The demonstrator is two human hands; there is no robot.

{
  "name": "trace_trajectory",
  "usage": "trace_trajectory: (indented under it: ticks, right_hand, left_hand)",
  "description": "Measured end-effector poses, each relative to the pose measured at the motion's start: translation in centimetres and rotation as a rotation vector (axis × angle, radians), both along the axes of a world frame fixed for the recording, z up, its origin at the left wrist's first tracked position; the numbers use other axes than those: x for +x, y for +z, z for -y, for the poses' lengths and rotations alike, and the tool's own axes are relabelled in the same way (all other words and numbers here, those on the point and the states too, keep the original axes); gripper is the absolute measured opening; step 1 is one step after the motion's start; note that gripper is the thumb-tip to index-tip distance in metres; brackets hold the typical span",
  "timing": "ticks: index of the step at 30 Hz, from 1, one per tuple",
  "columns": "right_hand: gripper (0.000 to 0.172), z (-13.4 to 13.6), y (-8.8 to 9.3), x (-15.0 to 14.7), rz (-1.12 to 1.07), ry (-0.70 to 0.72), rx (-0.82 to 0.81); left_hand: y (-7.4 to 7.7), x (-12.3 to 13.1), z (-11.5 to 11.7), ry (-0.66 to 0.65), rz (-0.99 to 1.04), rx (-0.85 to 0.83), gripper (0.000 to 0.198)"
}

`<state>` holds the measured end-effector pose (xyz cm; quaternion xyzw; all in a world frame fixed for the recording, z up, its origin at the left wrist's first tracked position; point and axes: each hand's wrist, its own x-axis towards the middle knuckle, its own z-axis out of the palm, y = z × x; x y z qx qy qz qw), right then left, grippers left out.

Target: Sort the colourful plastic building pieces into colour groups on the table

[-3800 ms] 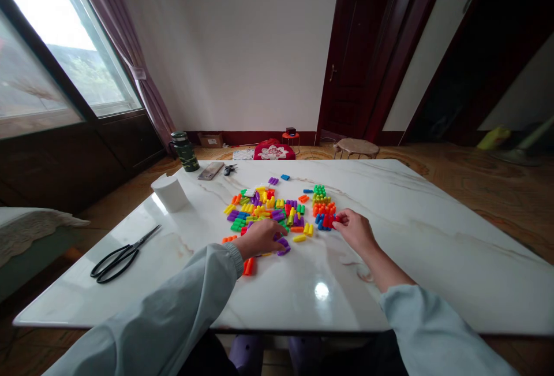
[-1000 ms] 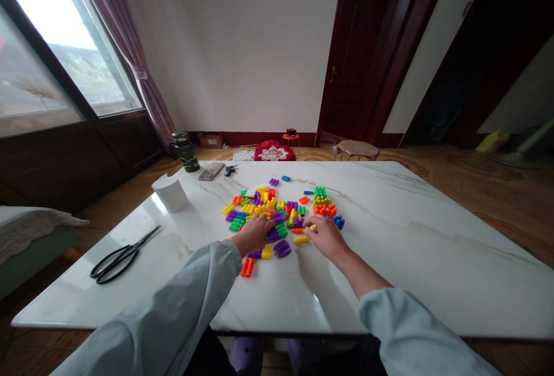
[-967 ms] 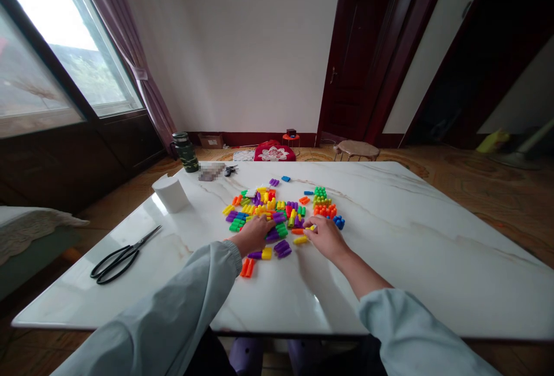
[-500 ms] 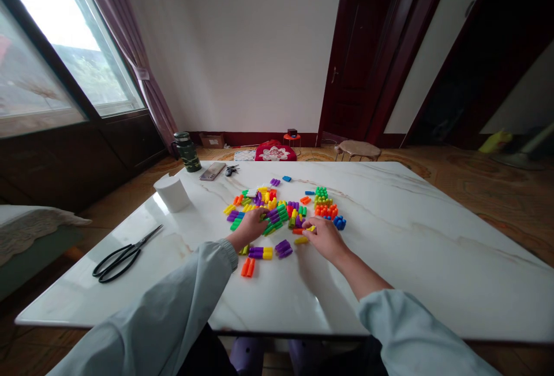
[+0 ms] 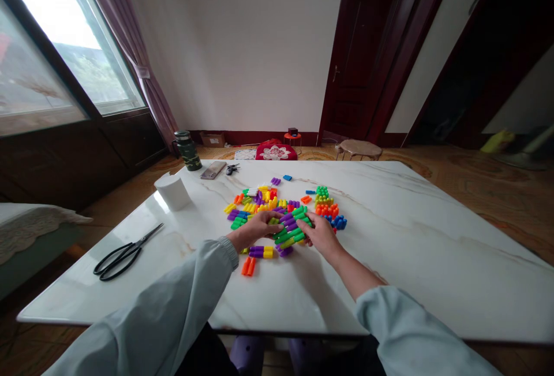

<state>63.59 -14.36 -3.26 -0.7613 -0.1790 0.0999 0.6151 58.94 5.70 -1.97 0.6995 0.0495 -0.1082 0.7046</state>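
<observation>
Between my hands is a joined block of green and purple plastic building pieces [image 5: 291, 227], with some yellow-green at its lower edge. My left hand [image 5: 255, 230] is closed on its left side, and my right hand [image 5: 322, 233] grips the right side with the thumb on top. The block hangs just over the table, partly covering a purple piece [image 5: 285, 252]. Close by my left hand lie a purple-and-yellow piece [image 5: 261, 252] and an orange piece [image 5: 248, 267]. Beyond both hands spreads a pile of mixed coloured pieces [image 5: 259, 198].
Large black-handled scissors [image 5: 125, 253] lie at the left of the white table [image 5: 389, 260]. Behind them stand a paper roll [image 5: 172, 191] and a camouflage flask [image 5: 187, 151]. A phone [image 5: 213, 170] and keys [image 5: 232, 169] are farther back. Sorted coloured clusters [image 5: 328, 208] sit at right.
The green and purple block has come up and rightward, toward me, in my left hand. My right hand has left the small orange and yellow pieces and now grips the block too.
</observation>
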Motion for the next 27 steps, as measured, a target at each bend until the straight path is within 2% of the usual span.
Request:
trace_trajectory:
  ticks: [3,5,7,12,15,19,23,27]
  right_hand:
    - [0.031,0.3,0.2,0.4,-0.067,-0.121,0.067]
    - [0.029,0.6,0.2,0.9,-0.125,-0.264,0.128]
    - [0.027,0.9,0.2,1.1,-0.189,-0.342,0.169]
    - [0.018,0.0,0.8,0.3,-0.339,-0.223,0.261]
    - [0.014,-1.0,1.2,-0.7,-0.404,-0.131,0.311]
    - [0.021,-1.8,1.3,-1.4,-0.449,-0.042,0.349]
    - [0.026,-1.8,1.3,-1.7,-0.431,-0.016,0.29]
    - [0.027,-1.8,1.2,-1.7,-0.412,-0.024,0.265]
  left_hand:
    - [-0.3,0.1,-0.5,0.055,0.021,0.066,0.055]
    - [-0.6,0.4,-1.0,0.135,0.032,0.163,0.049]
    - [-0.9,0.8,-1.4,0.229,0.049,0.262,0.043]
    - [-0.6,1.3,-0.9,0.358,0.162,0.406,0.037]
    - [0.2,0.9,0.6,0.302,0.238,0.382,0.05]
    - [0.7,0.5,2.6,0.257,0.167,0.275,0.066]
    - [0.4,0.7,3.1,0.295,0.241,0.266,0.053]
    - [0.4,0.8,2.6,0.26,0.255,0.225,0.048]
